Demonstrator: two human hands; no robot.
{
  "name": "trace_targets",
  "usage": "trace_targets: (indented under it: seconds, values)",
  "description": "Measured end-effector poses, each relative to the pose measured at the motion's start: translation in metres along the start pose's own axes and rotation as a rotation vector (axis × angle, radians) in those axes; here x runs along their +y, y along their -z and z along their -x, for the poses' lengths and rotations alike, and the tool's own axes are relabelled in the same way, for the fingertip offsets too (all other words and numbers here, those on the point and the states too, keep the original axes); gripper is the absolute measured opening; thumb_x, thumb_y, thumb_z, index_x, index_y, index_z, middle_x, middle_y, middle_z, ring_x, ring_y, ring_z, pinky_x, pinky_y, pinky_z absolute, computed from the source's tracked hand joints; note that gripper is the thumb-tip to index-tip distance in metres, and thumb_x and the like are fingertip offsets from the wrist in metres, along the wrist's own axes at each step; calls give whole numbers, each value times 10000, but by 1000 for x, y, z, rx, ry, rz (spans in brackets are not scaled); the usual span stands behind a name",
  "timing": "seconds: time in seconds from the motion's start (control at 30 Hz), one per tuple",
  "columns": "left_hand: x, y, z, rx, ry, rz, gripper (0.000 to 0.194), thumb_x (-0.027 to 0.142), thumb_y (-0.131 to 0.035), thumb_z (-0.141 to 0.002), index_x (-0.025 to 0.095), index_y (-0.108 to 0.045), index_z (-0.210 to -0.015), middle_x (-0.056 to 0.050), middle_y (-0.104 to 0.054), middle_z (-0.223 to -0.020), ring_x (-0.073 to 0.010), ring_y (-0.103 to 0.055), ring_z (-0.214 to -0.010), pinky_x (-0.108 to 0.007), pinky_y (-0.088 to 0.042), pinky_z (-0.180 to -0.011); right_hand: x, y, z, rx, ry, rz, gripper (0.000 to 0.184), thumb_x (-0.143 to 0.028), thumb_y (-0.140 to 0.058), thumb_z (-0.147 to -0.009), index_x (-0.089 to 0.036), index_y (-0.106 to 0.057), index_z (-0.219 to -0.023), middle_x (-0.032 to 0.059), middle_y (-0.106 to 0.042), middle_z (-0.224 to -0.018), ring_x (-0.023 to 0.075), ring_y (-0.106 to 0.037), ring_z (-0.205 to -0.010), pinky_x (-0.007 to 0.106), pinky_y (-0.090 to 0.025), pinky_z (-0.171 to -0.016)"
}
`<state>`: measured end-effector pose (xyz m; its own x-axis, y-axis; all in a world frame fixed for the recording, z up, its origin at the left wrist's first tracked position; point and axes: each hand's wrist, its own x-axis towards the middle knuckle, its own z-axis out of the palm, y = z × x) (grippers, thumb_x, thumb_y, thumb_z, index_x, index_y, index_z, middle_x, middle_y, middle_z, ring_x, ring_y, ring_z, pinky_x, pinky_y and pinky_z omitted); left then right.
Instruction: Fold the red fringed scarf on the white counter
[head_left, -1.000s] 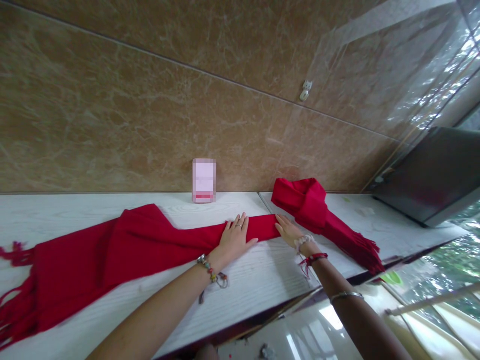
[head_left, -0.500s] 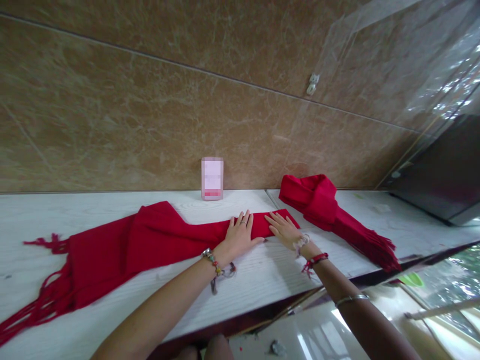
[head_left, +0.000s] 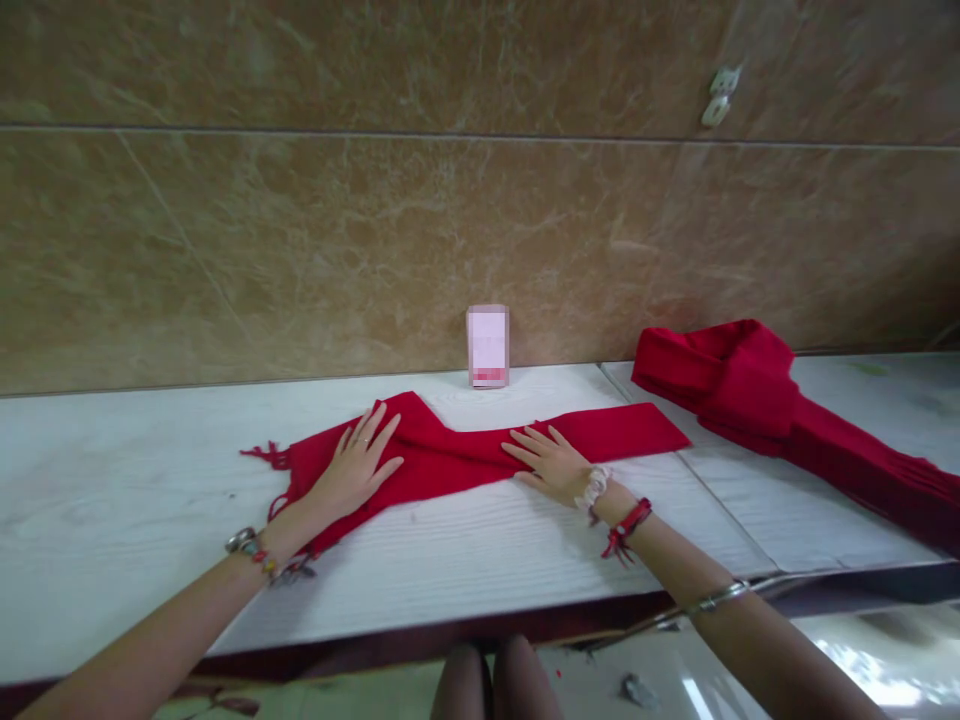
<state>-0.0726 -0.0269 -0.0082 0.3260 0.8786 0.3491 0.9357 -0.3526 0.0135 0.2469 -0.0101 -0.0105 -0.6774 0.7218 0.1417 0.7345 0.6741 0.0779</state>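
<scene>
A red fringed scarf (head_left: 450, 462) lies lengthwise on the white wood-grain surface, wide at its fringed left part and narrow toward the right. My left hand (head_left: 356, 465) rests flat on the wide part, fingers spread. Over the narrow middle stretch lies my right hand (head_left: 551, 462), palm down with its fingers apart. Neither hand grips the cloth. The left forearm and hand cover part of the fringe. To the right, a second red scarf (head_left: 757, 390) is looped over itself, its tail running toward the front right.
A phone-like upright rectangle with a blurred face (head_left: 488, 345) leans near the brown marbled wall (head_left: 375, 230). A small white fixture (head_left: 721, 97) is on the wall. The white surface (head_left: 135, 500) ends at a dark front edge above a shiny floor.
My left hand has moved left along the scarf onto its wide part. My right hand has shifted from the narrow end toward the middle. The camera view has turned and levelled.
</scene>
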Motion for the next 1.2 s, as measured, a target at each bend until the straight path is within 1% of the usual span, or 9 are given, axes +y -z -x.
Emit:
trace_targets:
  seconds: [0.13, 0.23, 0.37, 0.53, 0.67, 0.87, 1.0, 1.13, 1.2]
  values:
    - [-29, -7, 22, -88, 75, 68, 598, 415, -168, -892, 89, -38, -1376, -153, -244, -1391, -218, -248, -1267, -382, -276, -1004, 7, -8, 1, -19, 2, 26, 442, -396, -365, -868, -253, -381, -1286, 75, -379, -1336, 268, -321, -1224, 521, -275, -960]
    - [-49, -1, 30, -207, 29, 26, 613, 441, -186, -883, 89, -91, -1376, -137, -248, -1391, -217, -249, -1267, -370, -265, -1011, 16, -12, 7, 3, 0, 36, 442, -410, -341, -870, -259, -388, -1283, 76, -382, -1332, 269, -334, -1217, 520, -298, -944]
    - [-92, 22, 49, -358, -79, -50, 579, 463, -244, -862, 165, -222, -1358, -76, -228, -1405, -214, -211, -1281, -381, -216, -1027, 28, -16, 17, 19, -23, 31, 454, -435, -315, -868, -265, -389, -1282, 74, -389, -1328, 268, -338, -1215, 521, -301, -940]
    - [-153, 62, 78, -521, 8, -109, 555, 454, -260, -848, 182, -301, -1331, -71, -231, -1402, -245, -215, -1276, -411, -222, -1012, 38, -15, 21, -34, -39, -15, 492, -479, -317, -851, -271, -369, -1294, 75, -358, -1349, 282, -308, -1229, 537, -294, -937]
    - [-178, 79, 91, -544, 63, -129, 513, 424, -270, -848, 205, -357, -1303, -74, -310, -1370, -252, -281, -1250, -401, -274, -982, 41, -13, 18, -78, -39, -95, 484, -488, -305, -852, -286, -382, -1285, 71, -367, -1346, 277, -299, -1234, 538, -301, -935]
    - [-180, 79, 94, -492, 189, -200, 444, 320, -254, -852, 202, -457, -1228, -66, -433, -1297, -226, -373, -1199, -353, -337, -942, 44, -9, 18, -87, -57, -149, 498, -508, -332, -829, -282, -415, -1265, 78, -383, -1336, 293, -302, -1230, 560, -304, -930]
    - [-157, 85, 66, -488, 265, -377, 384, 245, -298, -834, 94, -593, -1029, -162, -579, -1089, -242, -542, -1011, -342, -409, -855, 37, 2, 2, -116, -36, -180, 511, -488, -369, -812, -223, -458, -1241, 106, -454, -1280, 295, -388, -1179, 526, -352, -916]
    - [-125, 81, 21, -310, 97, -373, 333, 245, -418, -797, 135, -543, -1085, -121, -521, -1179, -209, -481, -1080, -320, -351, -910, 16, 9, -28, -59, 78, -211, 458, -339, -433, -786, -153, -494, -1200, 116, -527, -1205, 247, -462, -1122, 425, -374, -939]
    - [-112, 72, 2, -355, -14, -304, 434, 246, -505, -753, 184, -464, -1180, -89, -454, -1267, -200, -403, -1158, -344, -292, -958, 5, 9, -40, -34, 76, -214, 424, -253, -436, -766, -144, -514, -1169, 115, -565, -1153, 230, -514, -1060, 397, -404, -914]
